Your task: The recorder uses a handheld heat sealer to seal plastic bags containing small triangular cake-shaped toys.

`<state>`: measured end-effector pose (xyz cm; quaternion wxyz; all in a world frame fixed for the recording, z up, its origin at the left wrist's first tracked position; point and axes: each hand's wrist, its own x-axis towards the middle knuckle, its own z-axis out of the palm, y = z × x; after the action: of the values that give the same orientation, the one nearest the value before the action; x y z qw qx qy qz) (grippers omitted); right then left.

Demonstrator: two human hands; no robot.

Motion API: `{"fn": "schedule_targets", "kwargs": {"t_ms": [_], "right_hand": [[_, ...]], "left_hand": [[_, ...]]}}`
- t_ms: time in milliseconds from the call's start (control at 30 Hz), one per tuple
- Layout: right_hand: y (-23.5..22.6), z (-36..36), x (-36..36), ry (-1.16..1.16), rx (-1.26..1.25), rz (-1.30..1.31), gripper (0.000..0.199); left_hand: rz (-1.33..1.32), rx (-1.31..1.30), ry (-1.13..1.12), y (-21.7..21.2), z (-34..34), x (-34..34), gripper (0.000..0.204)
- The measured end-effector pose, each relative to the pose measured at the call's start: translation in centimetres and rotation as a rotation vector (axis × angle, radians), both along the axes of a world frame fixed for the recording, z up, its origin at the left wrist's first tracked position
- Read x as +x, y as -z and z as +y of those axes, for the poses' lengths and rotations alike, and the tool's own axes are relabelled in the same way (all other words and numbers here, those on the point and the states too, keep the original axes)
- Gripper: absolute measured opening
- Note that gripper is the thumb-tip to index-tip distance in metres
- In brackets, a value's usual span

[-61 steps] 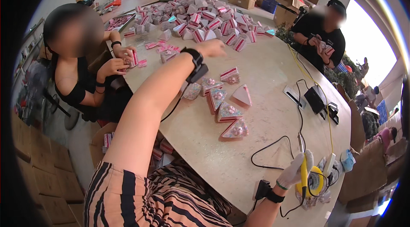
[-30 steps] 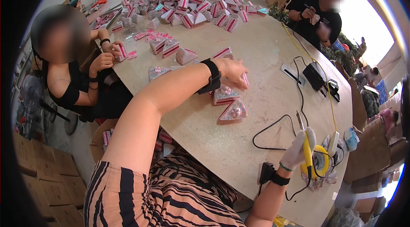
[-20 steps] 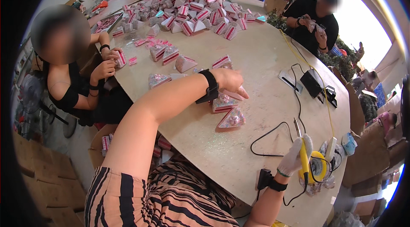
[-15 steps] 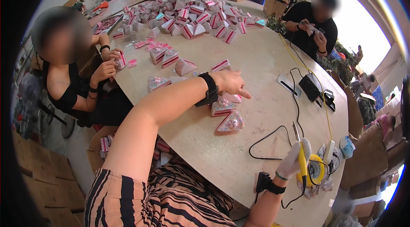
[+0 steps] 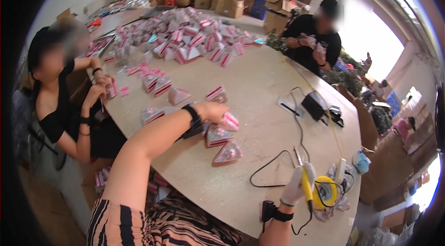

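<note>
My bare left hand (image 5: 212, 110), a black strap on its wrist, reaches over the middle of the table. Its slightly blurred fingers close on the upper side of a pink-and-white wedge shaped like a cake slice (image 5: 230, 122); the thumb is hidden. Just nearer lie two more wrapped cake-slice wedges, one (image 5: 219, 135) beside the hand and one (image 5: 228, 154) closer to me. At the right, my right hand (image 5: 293, 189) in a white glove is closed around the yellow handle of a soldering iron (image 5: 307, 182), its metal tip pointing up and away.
A large heap of wedges (image 5: 181, 33) covers the far table (image 5: 259, 84). A black power box (image 5: 315, 106), cables, a yellow tape roll (image 5: 324, 192) and a white power strip (image 5: 340, 171) lie right. One person (image 5: 55, 88) sits left; another (image 5: 310, 37) works at far right.
The view has shifted, so the scene sits lower and further left. My left fingers, stretched out before, have come down onto the pink-and-white wedge. My right hand keeps the soldering iron.
</note>
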<state>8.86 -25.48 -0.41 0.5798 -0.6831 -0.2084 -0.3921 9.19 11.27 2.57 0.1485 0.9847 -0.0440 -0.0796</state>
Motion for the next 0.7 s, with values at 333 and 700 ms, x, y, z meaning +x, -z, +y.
{"fn": "schedule_targets", "kwargs": {"t_ms": [333,700], "right_hand": [[-0.1,0.2,-0.7,-0.045,-0.020,0.065,0.021],[-0.3,0.2,-0.3,-0.055,0.032,0.097,0.023]], "left_hand": [[0.038,0.050,0.103,-1.7,-3.6,0.4,0.060],[0.254,0.208,0.251,-3.6,-9.3,-1.0,0.100]]}}
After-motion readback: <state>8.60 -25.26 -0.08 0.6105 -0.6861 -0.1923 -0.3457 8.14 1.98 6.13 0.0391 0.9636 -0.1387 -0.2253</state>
